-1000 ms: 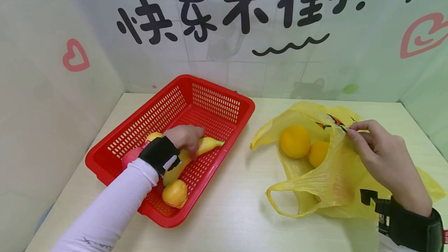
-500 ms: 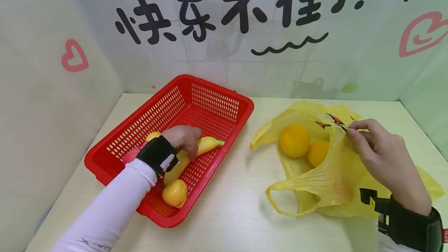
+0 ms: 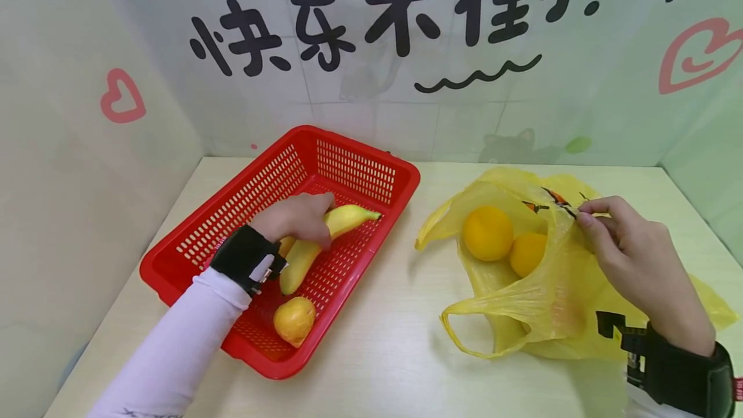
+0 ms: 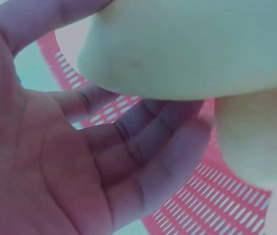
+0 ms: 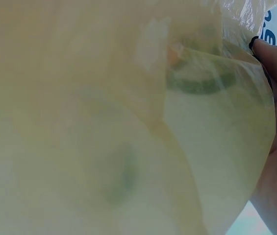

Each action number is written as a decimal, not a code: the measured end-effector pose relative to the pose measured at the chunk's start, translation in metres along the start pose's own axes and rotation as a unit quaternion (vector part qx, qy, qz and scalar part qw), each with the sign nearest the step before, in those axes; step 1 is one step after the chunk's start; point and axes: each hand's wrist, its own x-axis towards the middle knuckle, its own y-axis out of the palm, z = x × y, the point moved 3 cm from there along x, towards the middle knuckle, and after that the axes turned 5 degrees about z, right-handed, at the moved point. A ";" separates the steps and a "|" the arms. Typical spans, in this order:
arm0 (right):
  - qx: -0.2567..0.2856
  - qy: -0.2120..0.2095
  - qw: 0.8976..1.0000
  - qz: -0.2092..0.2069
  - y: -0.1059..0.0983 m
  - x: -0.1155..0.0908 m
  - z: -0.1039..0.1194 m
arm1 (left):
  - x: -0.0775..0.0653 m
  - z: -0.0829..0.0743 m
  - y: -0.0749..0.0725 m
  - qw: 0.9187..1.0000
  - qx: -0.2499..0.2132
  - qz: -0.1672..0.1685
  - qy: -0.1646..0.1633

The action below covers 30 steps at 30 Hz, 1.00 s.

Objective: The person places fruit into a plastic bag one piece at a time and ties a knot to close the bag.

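Observation:
My left hand (image 3: 296, 218) reaches into the red basket (image 3: 400, 179) and grips a yellow banana (image 3: 298, 269) across its middle. The banana slants, its green-tipped stem pointing right and back. In the left wrist view, the thumb lies above the pale banana (image 4: 177, 49) and the curled fingers (image 4: 143, 161) come beneath it. At the basket's near end lies a rounded yellow fruit (image 3: 295, 320). My right hand (image 3: 644, 257) pinches the rim of a yellow plastic bag (image 3: 557, 302) between thumb and forefinger. Inside its mouth sit two oranges (image 3: 487, 232).
Another yellow fruit (image 3: 286, 247) shows partly under my left wrist. The bag's loose handle (image 3: 464, 340) spreads on the pale table (image 3: 395, 340) between basket and bag. A printed backdrop (image 3: 371, 115) stands along the table's far edge.
My left hand has risen a little, and the banana has shifted back and right with it. My right hand and the bag stay where they were.

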 end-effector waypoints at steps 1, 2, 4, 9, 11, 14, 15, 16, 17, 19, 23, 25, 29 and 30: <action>0.000 -0.001 1.000 0.000 0.000 0.000 0.000 | -0.001 0.000 -0.002 1.000 0.003 -0.009 0.004; -0.001 -0.002 1.000 0.000 0.000 0.000 0.000 | -0.003 -0.001 -0.004 1.000 0.004 -0.018 0.007; -0.001 -0.002 1.000 0.000 0.000 0.000 0.000 | -0.005 -0.002 -0.007 0.999 0.005 -0.033 0.009; 0.001 0.005 1.000 0.002 0.001 0.000 0.000 | -0.014 -0.009 -0.016 0.998 0.004 -0.053 0.020; 0.001 0.006 1.000 0.002 0.001 0.000 0.000 | -0.019 -0.014 -0.019 0.998 0.008 -0.058 0.031; 0.001 0.004 1.000 0.002 0.001 0.000 0.000 | -0.024 -0.022 -0.024 0.997 0.013 -0.063 0.039; 0.001 0.003 1.000 0.002 0.001 0.000 0.000 | -0.026 -0.024 -0.025 0.997 0.012 -0.062 0.042; 0.002 0.003 1.000 0.001 0.001 0.000 0.000 | -0.027 -0.027 -0.025 0.997 0.009 -0.059 0.047; 0.004 0.003 1.000 0.002 0.001 0.000 0.000 | -0.029 -0.030 -0.025 0.997 0.006 -0.056 0.051; 0.006 0.004 1.000 0.002 0.001 0.000 0.001 | -0.032 -0.036 -0.025 0.997 -0.002 -0.049 0.064; 0.008 0.007 1.000 0.003 0.002 0.001 0.000 | -0.036 -0.048 -0.022 0.995 -0.016 -0.035 0.093; 0.007 0.007 1.000 0.003 0.002 0.001 0.001 | -0.037 -0.055 -0.020 0.994 -0.016 -0.034 0.107; 0.003 0.007 1.000 0.003 0.001 0.001 0.001 | -0.037 -0.072 -0.019 0.991 -0.004 -0.031 0.128; 0.002 0.009 1.000 0.003 0.001 0.001 0.001 | -0.036 -0.076 -0.018 0.991 0.003 -0.030 0.131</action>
